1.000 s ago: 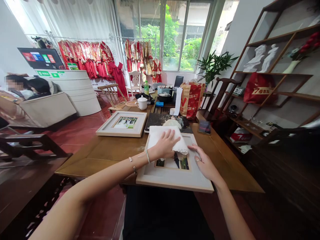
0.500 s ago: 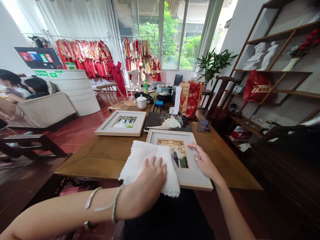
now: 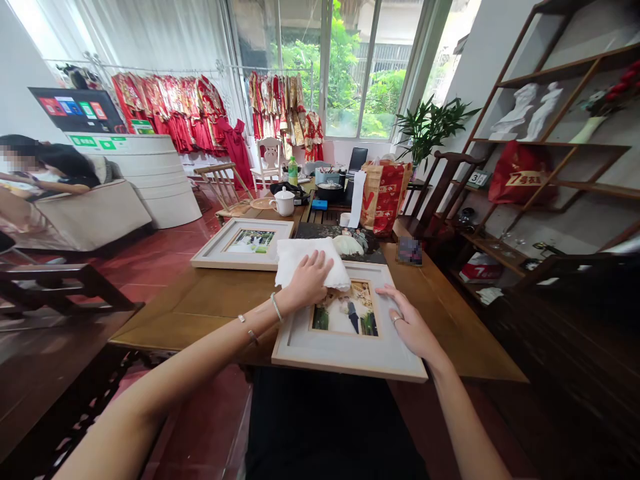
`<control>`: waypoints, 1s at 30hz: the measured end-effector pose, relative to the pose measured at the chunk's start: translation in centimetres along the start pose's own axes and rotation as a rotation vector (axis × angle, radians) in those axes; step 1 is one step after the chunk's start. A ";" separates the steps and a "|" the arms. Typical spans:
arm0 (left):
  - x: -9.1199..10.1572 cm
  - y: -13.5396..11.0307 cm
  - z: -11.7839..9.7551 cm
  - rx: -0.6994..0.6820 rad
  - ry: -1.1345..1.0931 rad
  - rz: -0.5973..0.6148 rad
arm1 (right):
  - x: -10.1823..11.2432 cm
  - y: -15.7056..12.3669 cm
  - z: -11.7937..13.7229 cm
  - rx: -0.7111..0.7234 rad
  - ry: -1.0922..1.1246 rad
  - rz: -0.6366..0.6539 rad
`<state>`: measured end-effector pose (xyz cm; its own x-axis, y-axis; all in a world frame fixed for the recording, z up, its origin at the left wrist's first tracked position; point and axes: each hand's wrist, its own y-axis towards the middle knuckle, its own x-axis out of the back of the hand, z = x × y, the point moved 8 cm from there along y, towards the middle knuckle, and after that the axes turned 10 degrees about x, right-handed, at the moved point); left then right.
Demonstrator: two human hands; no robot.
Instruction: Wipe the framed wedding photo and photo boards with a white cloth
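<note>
A white cloth (image 3: 305, 257) lies bunched over the upper left part of a framed photo (image 3: 300, 347), which has a pale wood frame and a wide light mat. My left hand (image 3: 309, 279) presses on the cloth from above, holding it with fingers spread over it. On the right side of the same frame, my right hand (image 3: 413, 328) rests with its fingers stretched out and a ring on one. The cloth hides the frame's upper left corner. A second framed photo (image 3: 213, 252) lies flat at the back left. Behind the near frame is a dark photo panel (image 3: 373, 247), partly covered by the cloth.
The wooden table (image 3: 195, 310) also bears a lidded white cup (image 3: 285, 202), a red-and-tan paper bag (image 3: 387, 200) and a small dark object (image 3: 409, 252) at the right. A person (image 3: 70, 167) sits at the far left. Shelves (image 3: 545, 143) stand at right.
My left hand has pushed the cloth away from me, from the near left part of the frame to its far left corner, uncovering the lower left. My right hand stays put.
</note>
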<state>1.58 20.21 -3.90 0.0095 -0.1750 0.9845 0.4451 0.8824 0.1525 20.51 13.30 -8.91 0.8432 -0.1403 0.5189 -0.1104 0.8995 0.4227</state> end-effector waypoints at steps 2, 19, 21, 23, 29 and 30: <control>-0.1 -0.2 -0.3 -0.017 -0.001 0.028 | -0.1 0.0 0.0 -0.006 -0.002 -0.001; 3.5 -14.0 -5.4 -0.144 -0.217 0.362 | 1.7 -0.1 0.3 0.001 0.027 0.002; 3.2 -12.6 -4.9 -0.122 -0.200 0.326 | 1.6 -0.2 0.7 0.012 0.026 0.016; 2.6 -10.3 -4.2 -0.115 -0.174 0.270 | 1.6 -0.2 0.9 0.026 0.021 0.026; 1.8 -2.3 -0.7 -0.043 -0.124 0.033 | 1.3 -0.2 1.0 0.033 0.006 0.043; 1.7 -1.4 -0.5 -0.038 -0.104 0.013 | 1.2 -0.1 0.9 0.026 0.005 0.043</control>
<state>1.39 18.47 -2.49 -0.0765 -0.1151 0.9904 0.4795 0.8666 0.1378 21.11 12.65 -7.67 0.8400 -0.0992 0.5334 -0.1607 0.8935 0.4192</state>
